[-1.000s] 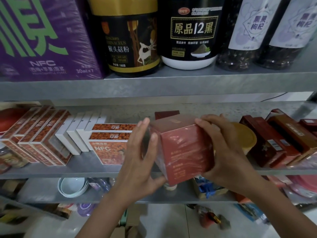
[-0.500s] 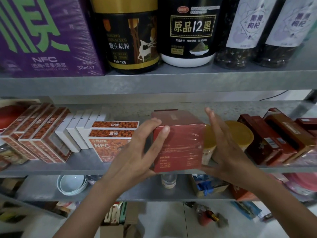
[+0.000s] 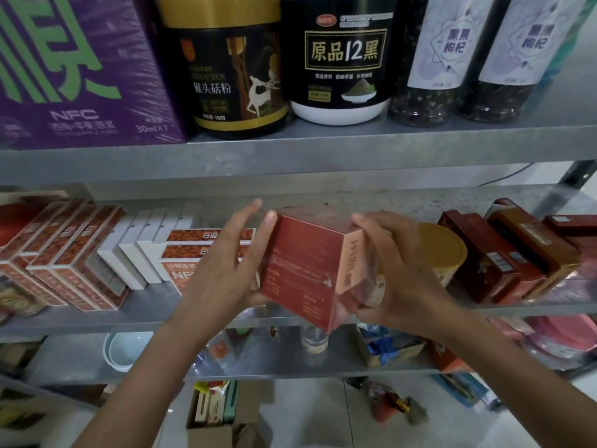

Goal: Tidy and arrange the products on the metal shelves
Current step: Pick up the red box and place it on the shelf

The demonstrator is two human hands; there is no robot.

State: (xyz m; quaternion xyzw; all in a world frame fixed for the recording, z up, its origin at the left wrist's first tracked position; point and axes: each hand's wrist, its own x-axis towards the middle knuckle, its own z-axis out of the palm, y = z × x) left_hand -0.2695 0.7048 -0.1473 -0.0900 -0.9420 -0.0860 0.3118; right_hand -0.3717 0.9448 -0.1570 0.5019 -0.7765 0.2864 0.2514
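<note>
A dark red shrink-wrapped box [image 3: 307, 270] is held tilted in front of the middle metal shelf [image 3: 151, 305], one corner pointing toward me. My left hand [image 3: 223, 273] grips its left side with the thumb on the top edge. My right hand [image 3: 400, 279] clasps its right side, where a pale pink label strip shows. The box's lower corner hangs past the shelf's front edge.
Orange-and-white flat boxes [image 3: 80, 253] fill the shelf's left; a yellow-lidded jar [image 3: 442, 250] and dark red cartons [image 3: 504, 253] stand on the right. The upper shelf carries a purple case [image 3: 77, 69], black tubs [image 3: 342, 59] and jars. Lower shelves and the floor hold clutter.
The red box stood squarely on the shelf edge half a second ago; now it is lifted and twisted so a corner faces me. My right hand has closed onto its right side.
</note>
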